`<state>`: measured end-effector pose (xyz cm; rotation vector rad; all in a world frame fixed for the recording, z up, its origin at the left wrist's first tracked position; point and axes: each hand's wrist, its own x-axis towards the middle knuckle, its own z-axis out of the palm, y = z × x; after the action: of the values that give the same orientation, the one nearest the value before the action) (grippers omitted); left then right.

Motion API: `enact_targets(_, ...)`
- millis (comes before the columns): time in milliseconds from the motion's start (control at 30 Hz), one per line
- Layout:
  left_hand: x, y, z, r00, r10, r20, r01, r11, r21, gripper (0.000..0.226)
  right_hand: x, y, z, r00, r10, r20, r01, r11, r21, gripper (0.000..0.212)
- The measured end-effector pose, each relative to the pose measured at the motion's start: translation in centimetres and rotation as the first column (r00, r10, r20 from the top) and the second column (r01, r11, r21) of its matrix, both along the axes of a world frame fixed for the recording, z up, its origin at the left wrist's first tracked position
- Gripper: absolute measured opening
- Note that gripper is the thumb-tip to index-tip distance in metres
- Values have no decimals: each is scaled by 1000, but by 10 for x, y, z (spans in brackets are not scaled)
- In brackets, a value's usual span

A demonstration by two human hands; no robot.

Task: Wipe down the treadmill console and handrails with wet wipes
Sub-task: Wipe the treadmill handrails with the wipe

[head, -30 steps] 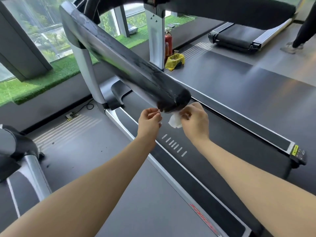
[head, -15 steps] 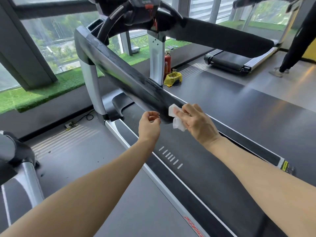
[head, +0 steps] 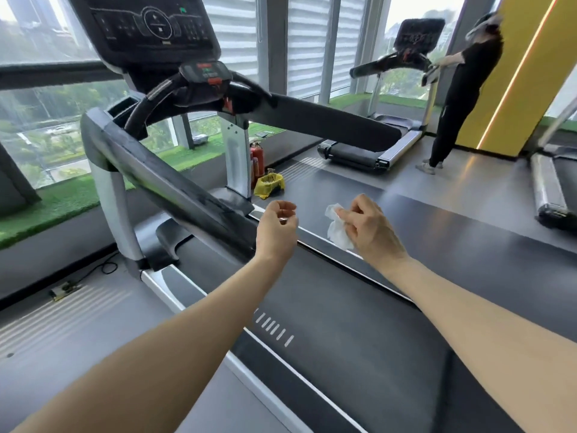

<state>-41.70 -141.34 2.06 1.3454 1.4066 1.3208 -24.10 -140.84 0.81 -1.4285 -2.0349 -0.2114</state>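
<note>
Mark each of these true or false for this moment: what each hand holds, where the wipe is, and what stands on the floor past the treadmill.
1. The right hand holds a white wipe. True.
2. The wipe is pressed against the left handrail. False: it hangs in the air, clear of the rail.
3. The left hand holds a second wipe. False: its fingers are loosely curled, with no wipe in them.
4. A yellow bag sits on the floor beside a red fire extinguisher. True.
5. The console lies flat on the belt. False: it stands upright above the handrails.
</note>
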Motion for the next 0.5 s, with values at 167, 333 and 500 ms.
enact_targets(167, 79, -15, -6, 994, -104, -12, 103, 993, -55, 13, 77, -41, 2, 994, -111, -12, 109, 991, -83, 26)
enact_targets(333, 193, -39, -9, 979, -183, -85, 179, 983, -49, 13, 195, -89, 3, 981, -193, -4, 192, 976, -104, 27)
enact_targets(500, 336, -83, -16, 949, -252, -190, 246, 968, -57, 18, 329, -139, 1, 965, -248, -80, 236, 962, -138, 27)
